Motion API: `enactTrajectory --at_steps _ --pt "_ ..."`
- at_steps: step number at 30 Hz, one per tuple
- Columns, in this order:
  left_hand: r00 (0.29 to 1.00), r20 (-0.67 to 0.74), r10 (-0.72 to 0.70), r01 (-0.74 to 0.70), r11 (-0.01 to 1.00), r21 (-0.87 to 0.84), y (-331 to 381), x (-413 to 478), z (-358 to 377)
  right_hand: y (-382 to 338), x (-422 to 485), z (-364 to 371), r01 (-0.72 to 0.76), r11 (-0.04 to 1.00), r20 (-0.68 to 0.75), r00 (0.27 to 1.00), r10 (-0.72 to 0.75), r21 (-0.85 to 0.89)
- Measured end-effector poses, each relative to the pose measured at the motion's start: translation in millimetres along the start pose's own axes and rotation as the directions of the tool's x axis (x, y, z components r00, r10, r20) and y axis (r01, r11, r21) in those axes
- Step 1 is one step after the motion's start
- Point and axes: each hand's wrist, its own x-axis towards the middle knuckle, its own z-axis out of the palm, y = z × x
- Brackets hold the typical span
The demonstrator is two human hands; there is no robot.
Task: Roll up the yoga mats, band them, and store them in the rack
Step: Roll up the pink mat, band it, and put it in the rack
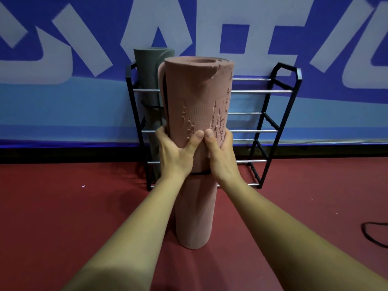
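A rolled pink yoga mat (197,97) stands upright in front of the black rack (279,114), its worn surface pitted near the top. A thin black band (199,173) circles it at mid-height. My left hand (175,153) grips its left side and my right hand (220,153) grips its right side, thumbs nearly touching at the front. Its lower end is close to the red floor; whether it touches I cannot tell. A rolled grey mat (150,80) stands upright in the rack's left end, behind the pink one.
The rack has silver crossbars (260,91) and stands against a blue-and-white banner wall (63,101). The rack's right part holds nothing. A black loop, perhaps another band (373,234), lies on the red floor at the right edge.
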Motion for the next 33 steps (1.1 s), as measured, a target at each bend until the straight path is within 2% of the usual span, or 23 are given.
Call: enactTrajectory --at_steps 6,9,13,15,19,23,33 --pt "0.999 -0.023 0.049 -0.048 0.998 0.038 -6.1 -6.7 -10.4 -21.8 -6.1 1.0 -0.081 0.994 0.047 0.996 0.078 0.078" --pt "0.999 0.042 0.012 -0.013 0.999 0.032 8.3 -2.4 -16.7 -30.8 -7.9 0.0 -0.081 0.994 0.016 0.997 0.080 0.076" --pt "0.999 0.028 0.029 -0.023 0.982 -0.186 58.7 24.7 -18.1 -64.0 2.7 -3.4 -0.094 0.986 -0.015 0.995 0.097 0.140" --pt "1.000 0.028 0.004 0.002 0.978 -0.208 84.6 35.7 -12.7 -86.8 8.4 -1.1 -0.122 0.975 -0.024 0.991 0.128 0.188" --pt "0.998 0.000 -0.063 0.062 0.985 -0.164 103.6 32.9 -11.4 -118.7 1.6 -3.2 -0.172 0.977 0.004 0.985 0.173 0.124" --pt "0.995 -0.004 -0.097 0.094 0.975 -0.200 139.4 43.3 -10.2 -154.2 3.5 -16.9 -0.213 0.973 0.030 0.977 0.211 0.094" --pt "0.989 0.141 -0.045 0.046 0.999 -0.001 278.9 107.3 -1.5 -307.2 51.6 -42.2 -0.155 0.978 0.033 0.988 0.152 0.139"
